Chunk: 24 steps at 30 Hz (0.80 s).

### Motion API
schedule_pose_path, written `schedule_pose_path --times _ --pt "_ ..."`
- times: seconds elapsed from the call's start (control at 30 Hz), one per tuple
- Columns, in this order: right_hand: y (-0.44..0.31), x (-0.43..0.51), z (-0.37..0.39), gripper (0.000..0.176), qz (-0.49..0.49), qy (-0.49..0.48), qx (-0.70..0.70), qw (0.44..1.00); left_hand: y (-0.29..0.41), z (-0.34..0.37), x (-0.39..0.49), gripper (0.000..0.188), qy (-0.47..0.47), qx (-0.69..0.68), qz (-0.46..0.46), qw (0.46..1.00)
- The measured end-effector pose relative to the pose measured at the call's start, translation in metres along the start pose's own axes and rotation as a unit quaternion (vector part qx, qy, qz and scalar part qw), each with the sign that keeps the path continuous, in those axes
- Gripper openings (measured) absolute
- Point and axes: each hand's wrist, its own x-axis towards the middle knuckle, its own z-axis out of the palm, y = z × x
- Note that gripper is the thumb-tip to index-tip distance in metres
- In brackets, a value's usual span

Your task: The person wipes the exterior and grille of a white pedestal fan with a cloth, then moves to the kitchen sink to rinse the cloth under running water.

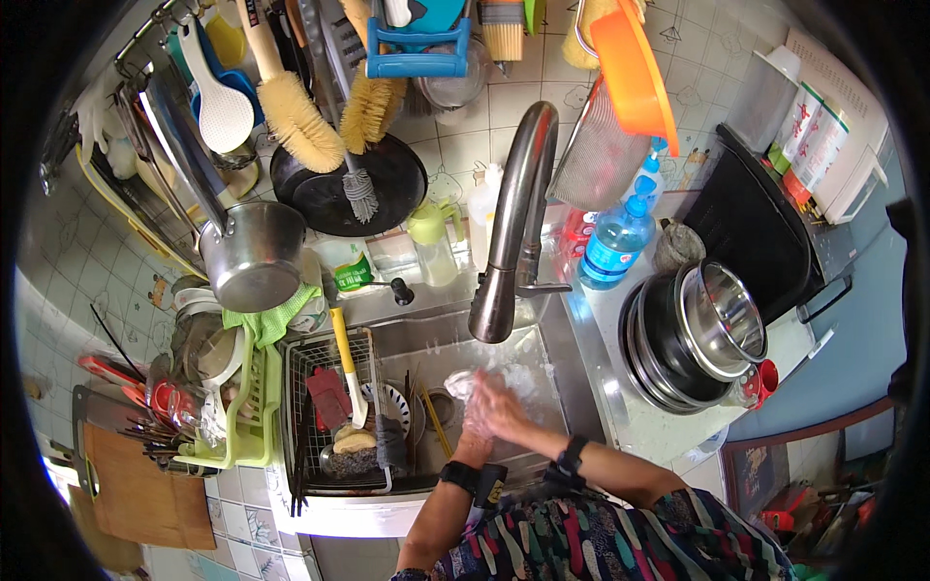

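Observation:
Over the stainless steel sink (534, 356), my left hand (476, 417) and my right hand (505, 403) are pressed together, blurred, around a wet whitish cloth or foam (459, 383). Which hand grips it cannot be made out. Soap suds lie on the sink floor beyond my fingers. The tap's pull-down head (492, 312) hangs above and beyond my hands, with no stream of water visible. To the left, a wire basket (374, 363) holds a yellow-and-white brush handle (349, 363), a red sponge (328, 398) and scrubbers. Chopsticks (434, 421) and a patterned plate (398, 414) lie beside my hands.
A green dish rack (258, 407) and wooden cutting board (149, 479) are at left. A saucepan (253, 254) and brushes (301, 120) hang on the wall side. Stacked metal bowls (723, 312) and a blue soap bottle (617, 243) stand on the right counter.

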Motion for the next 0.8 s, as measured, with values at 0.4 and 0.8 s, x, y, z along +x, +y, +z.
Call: schedule_pose_path --times 0.4,0.8 --pt "0.007 0.004 -0.005 0.045 0.082 -0.084 -0.029 0.993 -0.006 0.011 -0.011 0.044 0.035 0.412 0.026 0.91" --pt "0.047 -0.006 -0.013 0.041 0.192 -0.155 0.033 0.969 0.031 -0.049 0.002 0.054 0.111 0.726 0.079 0.674"
